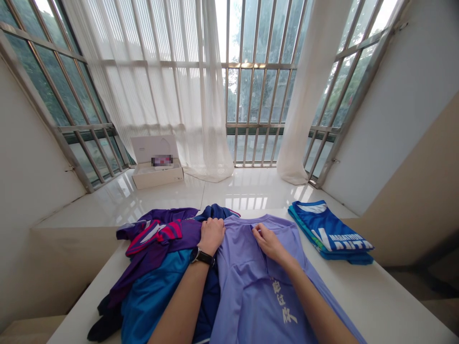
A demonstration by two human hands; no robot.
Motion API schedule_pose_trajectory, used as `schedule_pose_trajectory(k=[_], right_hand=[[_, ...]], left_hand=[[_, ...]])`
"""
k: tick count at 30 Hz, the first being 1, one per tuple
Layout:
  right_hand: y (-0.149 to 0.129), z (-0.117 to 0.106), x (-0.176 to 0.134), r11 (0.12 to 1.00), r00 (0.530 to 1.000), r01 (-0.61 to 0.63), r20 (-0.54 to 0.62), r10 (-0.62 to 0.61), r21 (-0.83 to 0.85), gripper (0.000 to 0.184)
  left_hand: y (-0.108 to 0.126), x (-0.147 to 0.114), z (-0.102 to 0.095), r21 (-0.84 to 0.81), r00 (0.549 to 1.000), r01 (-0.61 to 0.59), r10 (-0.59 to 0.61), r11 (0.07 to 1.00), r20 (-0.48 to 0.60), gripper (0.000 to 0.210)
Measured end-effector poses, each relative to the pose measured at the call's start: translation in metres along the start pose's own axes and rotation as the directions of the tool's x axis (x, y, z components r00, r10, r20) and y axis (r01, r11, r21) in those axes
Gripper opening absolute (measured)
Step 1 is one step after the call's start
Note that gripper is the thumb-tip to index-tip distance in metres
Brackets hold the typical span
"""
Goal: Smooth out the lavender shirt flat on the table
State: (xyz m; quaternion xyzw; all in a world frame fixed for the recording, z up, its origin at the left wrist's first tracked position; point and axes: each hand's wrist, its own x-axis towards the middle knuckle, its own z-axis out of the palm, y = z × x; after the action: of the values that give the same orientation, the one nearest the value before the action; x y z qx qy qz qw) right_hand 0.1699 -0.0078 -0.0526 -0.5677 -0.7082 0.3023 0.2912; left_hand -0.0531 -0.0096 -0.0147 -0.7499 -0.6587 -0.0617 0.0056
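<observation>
A lavender T-shirt with white printed characters lies spread in front of me, its neckline toward the window. My left hand, with a black-strapped watch on the wrist, is closed at the shirt's left shoulder; its fingertips are partly hidden. Farther right, my right hand pinches a fold of the shirt below the collar. Left of the shirt lies a loose heap of clothes: a purple garment with pink stripes, a teal-blue one and a navy one, partly under my left arm.
On the right of the white table sits a stack of folded blue shirts. An open white box stands on the windowsill at the back left. Sheer curtains hang before the barred windows.
</observation>
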Motion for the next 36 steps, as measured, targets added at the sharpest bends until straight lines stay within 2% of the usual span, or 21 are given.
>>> schedule_pose_trajectory(k=[5,8,10,16,19,23,25,33,36], right_hand=[[0.001,-0.01,-0.009,0.987,0.972,-0.144,0.197,0.127,0.071,0.03],[0.002,-0.02,-0.017,0.976,0.916,-0.194,0.374,0.144,0.098,0.044],[0.001,-0.026,-0.02,0.97,0.884,-0.209,0.449,0.133,0.124,0.05],[-0.007,-0.039,-0.024,0.939,0.902,-0.227,0.419,0.103,0.258,0.045],[-0.008,-0.044,-0.028,0.924,0.862,-0.287,0.488,0.133,0.254,0.047],[-0.005,-0.045,-0.033,0.925,0.786,-0.353,0.58,0.212,0.14,0.049],[-0.002,-0.043,-0.033,0.936,0.788,-0.337,0.574,0.223,0.099,0.045],[0.001,-0.045,-0.029,0.974,0.848,-0.223,0.501,0.171,0.044,0.029],[0.001,-0.04,-0.023,0.988,0.905,-0.154,0.401,0.141,0.001,0.019]], left_hand=[[0.0,0.0,0.002,0.007,1.0,0.002,-0.002,1.0,-0.001,0.021],[0.0,0.0,0.005,0.008,1.0,0.004,-0.004,1.0,0.003,0.02],[0.001,0.0,0.006,0.011,1.0,0.004,-0.004,1.0,0.005,0.02],[0.0,0.0,0.006,0.022,1.0,0.003,-0.003,1.0,0.009,0.021],[0.001,0.0,0.006,0.026,1.0,-0.001,0.0,1.0,0.013,0.021],[0.001,-0.001,0.005,0.028,1.0,0.0,-0.001,1.0,0.021,0.021],[0.001,-0.001,0.004,0.026,1.0,0.0,-0.001,1.0,0.025,0.021],[0.004,-0.002,0.001,0.019,1.0,-0.001,0.001,1.0,0.014,0.021],[0.005,-0.002,0.001,0.016,1.0,-0.006,0.006,1.0,0.005,0.022]])
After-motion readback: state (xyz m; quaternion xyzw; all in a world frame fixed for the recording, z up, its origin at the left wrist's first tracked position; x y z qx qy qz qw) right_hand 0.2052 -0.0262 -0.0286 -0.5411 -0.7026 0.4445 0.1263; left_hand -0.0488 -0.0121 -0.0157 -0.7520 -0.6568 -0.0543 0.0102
